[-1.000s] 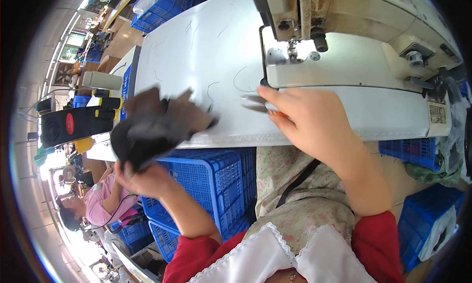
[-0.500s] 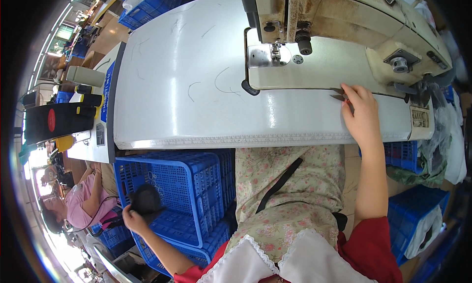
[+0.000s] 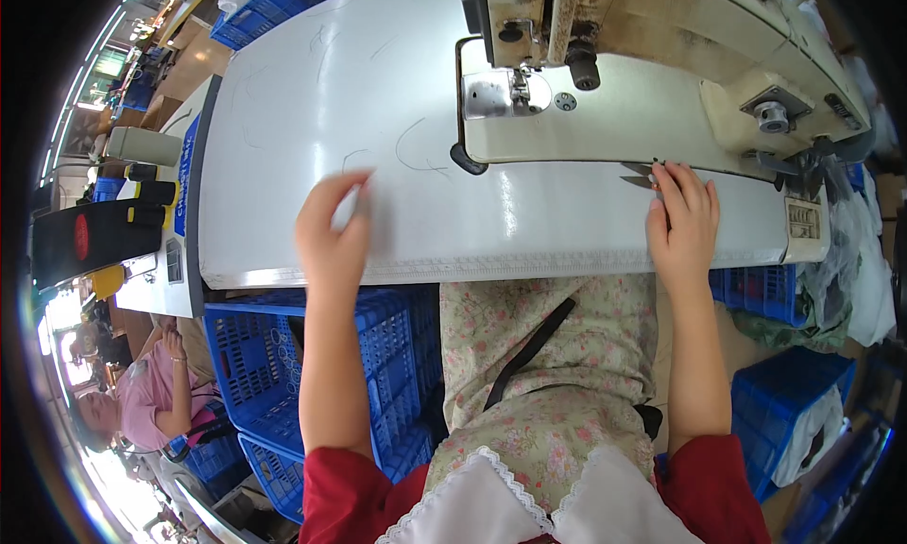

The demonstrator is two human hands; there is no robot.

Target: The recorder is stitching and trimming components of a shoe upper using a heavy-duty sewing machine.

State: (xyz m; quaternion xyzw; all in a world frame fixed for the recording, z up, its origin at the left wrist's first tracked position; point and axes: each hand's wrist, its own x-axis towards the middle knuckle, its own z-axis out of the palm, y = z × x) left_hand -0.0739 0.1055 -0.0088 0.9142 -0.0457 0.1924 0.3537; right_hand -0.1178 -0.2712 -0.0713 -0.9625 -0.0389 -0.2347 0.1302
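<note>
My right hand (image 3: 684, 225) rests on the white sewing table (image 3: 416, 228), closed round a small pair of thread snips (image 3: 639, 179). The dark blades stick out to the left from under the fingers, beside the front edge of the machine bed. Over the table's left part is my left hand (image 3: 333, 225), slightly blurred. Its thumb and bent fingers stand apart, and nothing shows between them. The sewing machine (image 3: 661, 34) stands at the back right, with its presser foot (image 3: 520, 89) over the metal needle plate. Loose dark threads (image 3: 416, 152) lie on the tabletop.
Below the table's left front edge stands a blue plastic crate (image 3: 248, 355), partly behind my left forearm. Another blue crate (image 3: 784, 402) is at the lower right. A thread-laden side table (image 3: 194, 204) stands left; beyond it sits a person in pink (image 3: 151, 393).
My left hand has come up from the blue crate to above the table. The black piece it held is out of the hand. My right hand stays on the snips, its fingers slightly shifted.
</note>
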